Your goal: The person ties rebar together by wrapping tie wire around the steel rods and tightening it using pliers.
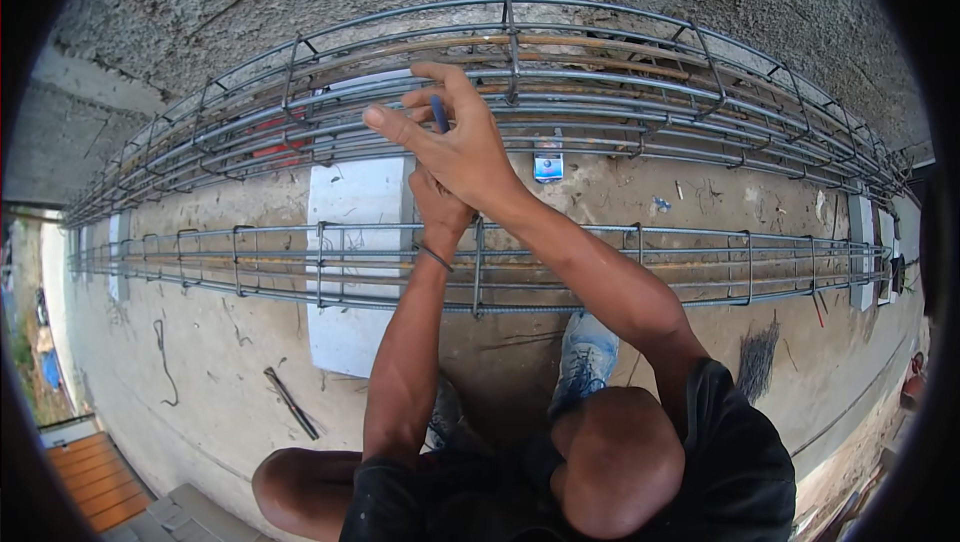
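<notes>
My right hand [469, 148] crosses over my left, its thumb and fingers spread. A slim blue handle [439, 114] lies across its palm by the thumb; the rest of that tool is hidden. My left hand [436, 201] sits beneath the right wrist, mostly covered, so its grip cannot be told. Both hands are above the gap between a narrow steel rebar cage [540, 309] nearer me and the larger stacked rebar cages [600, 77] by the wall. My forearms reach over the narrow cage, which has square stirrups spaced along it.
A white block [352, 197] lies under the narrow cage. Beyond it on the concrete floor is a blue-and-white packet [548, 165]. Tie wires [759, 356] lie bundled at right; a dark rod-like tool [292, 403] and bent wire [163, 362] lie at left. My shoe [586, 354] is beside the cage.
</notes>
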A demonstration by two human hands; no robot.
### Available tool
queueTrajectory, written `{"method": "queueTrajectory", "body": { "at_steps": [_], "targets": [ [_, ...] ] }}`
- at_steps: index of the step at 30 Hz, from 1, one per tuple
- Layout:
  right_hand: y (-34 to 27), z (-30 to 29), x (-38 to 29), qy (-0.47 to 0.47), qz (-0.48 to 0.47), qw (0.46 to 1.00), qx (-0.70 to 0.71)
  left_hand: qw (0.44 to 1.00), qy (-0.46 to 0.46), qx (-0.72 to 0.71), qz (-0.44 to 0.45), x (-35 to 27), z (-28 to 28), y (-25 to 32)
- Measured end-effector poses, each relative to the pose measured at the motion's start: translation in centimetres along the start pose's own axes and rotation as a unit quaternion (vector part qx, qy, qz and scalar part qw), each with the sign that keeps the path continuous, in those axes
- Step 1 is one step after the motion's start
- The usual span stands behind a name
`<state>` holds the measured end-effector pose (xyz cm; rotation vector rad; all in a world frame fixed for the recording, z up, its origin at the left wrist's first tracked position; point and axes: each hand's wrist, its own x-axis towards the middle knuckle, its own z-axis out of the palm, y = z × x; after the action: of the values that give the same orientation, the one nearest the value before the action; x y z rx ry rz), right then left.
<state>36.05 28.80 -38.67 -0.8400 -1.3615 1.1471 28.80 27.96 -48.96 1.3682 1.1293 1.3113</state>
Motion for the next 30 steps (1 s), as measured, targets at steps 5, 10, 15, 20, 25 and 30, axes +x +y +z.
{"method": "queueTrajectory", "body": {
  "at_steps": [5, 10, 15, 20, 25, 30],
  "targets": [
    [-1.5, 2.6, -1.7, 0.293, -0.036, 0.937, -0.185, 0.958, 0.270, 0.092, 0.035, 0.0, 3.1, 0.3],
    [-0.6, 1.1, 3.8, 0.037, 0.062, 0.986, -0.152, 0.912, 0.374, 0.170, -0.018, -2.1, 3.1, 3.2],
    [4.0, -1.9, 7.0, -0.612, 0.130, 0.702, 0.341, 0.953, 0.228, 0.182, 0.087, -6.5, 2.7, 5.5],
    [2.6, -1.8, 5.4, -0.584, 0.117, 0.742, 0.307, 0.996, 0.020, 0.037, -0.074, -2.7, -1.1, 6.5],
    [-0.5, -0.2, 1.8, -0.066, 0.008, 0.988, 0.137, 0.991, -0.011, -0.131, 0.012, -1.1, -0.3, 0.6],
    [-1.7, 2.1, -1.6, 0.168, -0.051, 0.984, -0.040, 0.984, 0.147, -0.097, 0.024, -1.5, 3.3, 0.4]
  ]
}}
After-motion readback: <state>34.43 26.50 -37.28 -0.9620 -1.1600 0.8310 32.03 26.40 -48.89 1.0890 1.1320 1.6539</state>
